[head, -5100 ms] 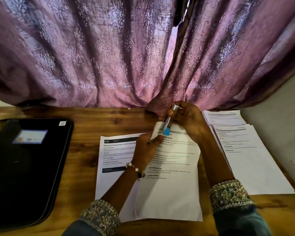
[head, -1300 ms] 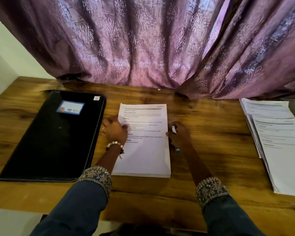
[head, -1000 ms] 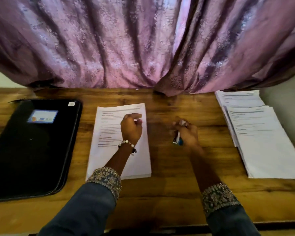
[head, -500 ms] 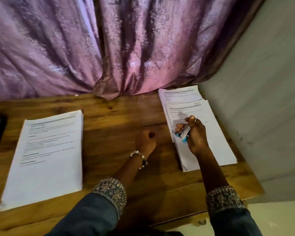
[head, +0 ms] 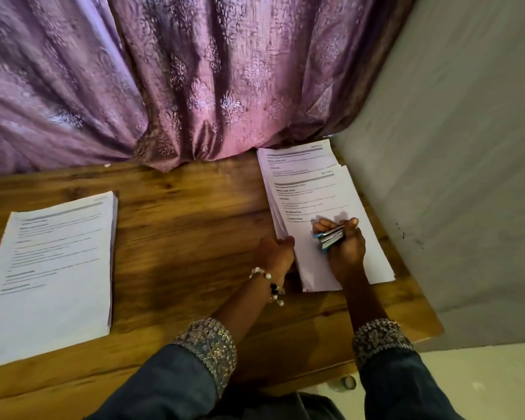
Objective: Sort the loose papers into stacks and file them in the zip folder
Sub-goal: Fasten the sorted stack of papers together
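Right hand (head: pixel 344 248): fingers curled around a small stapler (head: pixel 331 238), silver top, blue at the nose; grip firm, thumb along the upper side. Hand and stapler sit over the lower half of the right paper stack (head: pixel 322 201), wrist crossing its near edge.

Left hand (head: pixel 275 251): loosely curled, fingertips at the left edge of that same stack; whether it pinches sheets or only touches them, cannot tell. Beaded bracelet (head: pixel 269 284) on the wrist, white beads with a dark one.

Right paper stack: white printed sheets, two offset layers, far layer showing beyond the right hand's fingertips. Header reads roughly "SECTION" at the top right corner of the upper sheet; body headings too small to read. Edges fanned slightly on the left-hand side.

Second paper stack (head: pixel 55 268): well to the left of the left hand, squared, thick, printed lines blurred and unreadable.

Table (head: pixel 188 225): wood grain, brown, glossy. Curtain (head: pixel 179 74) beyond both hands: purple-pink, shiny, woven floral motifs, folds resting on the table. Wall (head: pixel 467 177) to the right of the right hand: grey, matte. Sleeves (head: pixel 206 356): dark blue with embroidered metallic cuffs.

Zip folder not visible.
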